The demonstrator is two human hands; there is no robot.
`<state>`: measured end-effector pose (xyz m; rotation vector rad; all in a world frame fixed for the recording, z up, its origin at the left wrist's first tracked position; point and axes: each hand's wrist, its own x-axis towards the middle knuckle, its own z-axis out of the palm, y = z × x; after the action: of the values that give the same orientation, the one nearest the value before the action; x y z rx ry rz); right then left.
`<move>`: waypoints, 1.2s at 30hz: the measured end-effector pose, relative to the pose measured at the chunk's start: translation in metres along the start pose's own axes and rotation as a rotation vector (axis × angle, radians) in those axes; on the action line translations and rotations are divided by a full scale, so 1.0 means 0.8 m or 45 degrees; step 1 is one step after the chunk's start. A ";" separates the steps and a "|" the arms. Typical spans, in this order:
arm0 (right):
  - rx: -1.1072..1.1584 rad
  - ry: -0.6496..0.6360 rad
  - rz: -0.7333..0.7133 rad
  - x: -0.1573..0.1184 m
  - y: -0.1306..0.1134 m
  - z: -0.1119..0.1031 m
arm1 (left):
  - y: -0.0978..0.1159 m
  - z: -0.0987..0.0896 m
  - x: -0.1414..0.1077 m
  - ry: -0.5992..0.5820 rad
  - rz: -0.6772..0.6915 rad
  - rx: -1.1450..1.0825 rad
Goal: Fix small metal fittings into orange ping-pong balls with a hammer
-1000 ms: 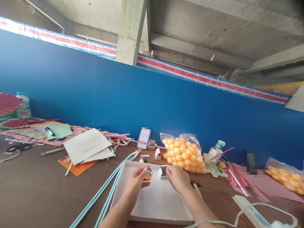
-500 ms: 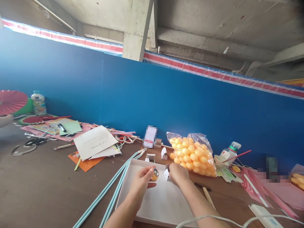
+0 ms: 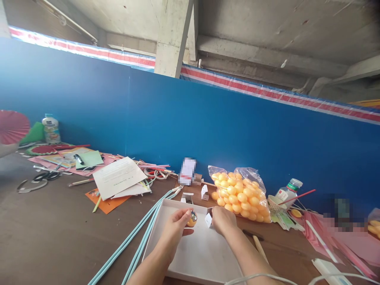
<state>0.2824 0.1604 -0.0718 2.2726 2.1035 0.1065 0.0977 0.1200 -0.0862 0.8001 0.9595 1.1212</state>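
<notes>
My left hand (image 3: 177,223) is over the white shallow tray (image 3: 204,253), thumb and fingers closed around an orange ball (image 3: 191,223) with a shiny silver piece (image 3: 194,216) against its upper side. At the tray's far right corner, my right hand (image 3: 224,220) is closed at a small box (image 3: 208,218) with a white flap; its fingertips are hidden from me. Just behind the tray sits a small open box (image 3: 187,197) with dark contents. Another small white carton (image 3: 204,192) stands near it.
A clear bag of orange balls (image 3: 240,196) lies beyond my right hand. Pale blue cords (image 3: 135,233) run along the tray's left side. Papers (image 3: 120,178) and scissors (image 3: 47,176) spread left; a bottle (image 3: 289,192) and white power strip (image 3: 329,271) are right. A blue partition (image 3: 178,118) rises behind.
Both hands stay almost in place; the small box by my right hand has shifted very slightly. The view has moved a little.
</notes>
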 end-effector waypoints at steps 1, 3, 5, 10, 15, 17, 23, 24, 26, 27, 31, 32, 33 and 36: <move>0.002 0.001 -0.001 -0.001 0.000 0.000 | 0.000 0.000 0.000 -0.001 0.001 -0.003; 0.004 0.004 -0.003 -0.001 0.000 0.000 | 0.000 0.000 0.000 -0.004 0.004 -0.007; 0.004 0.004 0.000 -0.002 0.002 0.001 | 0.000 0.000 0.000 -0.006 -0.002 -0.011; -0.003 -0.002 0.002 0.001 0.005 0.004 | -0.004 -0.002 0.003 -0.060 -0.054 -0.122; -0.017 -0.011 0.015 0.007 0.004 0.007 | -0.006 -0.006 0.006 -0.167 -0.108 -0.280; -0.022 -0.010 0.013 0.007 0.004 0.006 | -0.005 -0.006 0.005 -0.176 -0.126 -0.317; -0.018 -0.004 -0.024 -0.003 0.008 -0.005 | 0.001 -0.003 0.001 -0.206 -0.167 -0.398; -0.020 0.004 -0.016 -0.005 0.008 -0.007 | 0.001 -0.003 0.001 -0.214 -0.170 -0.414; -0.027 0.012 0.009 -0.007 0.010 -0.009 | 0.002 -0.003 0.000 -0.224 -0.168 -0.441; -0.030 0.013 0.022 -0.007 0.010 -0.010 | 0.003 -0.002 -0.001 -0.225 -0.166 -0.453; -0.021 0.012 0.057 -0.006 0.010 -0.006 | 0.005 -0.001 -0.003 -0.225 -0.167 -0.498; -0.010 0.015 0.059 -0.005 0.009 -0.004 | 0.006 0.000 -0.004 -0.225 -0.160 -0.507; 0.005 0.017 0.057 -0.005 0.009 -0.003 | 0.007 0.001 -0.005 -0.225 -0.149 -0.514; 0.064 0.023 0.033 -0.007 0.009 -0.001 | 0.010 0.004 -0.010 -0.216 -0.108 -0.530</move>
<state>0.2891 0.1540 -0.0702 2.3359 2.1099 0.0757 0.0968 0.1146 -0.0758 0.5002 0.5844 1.1102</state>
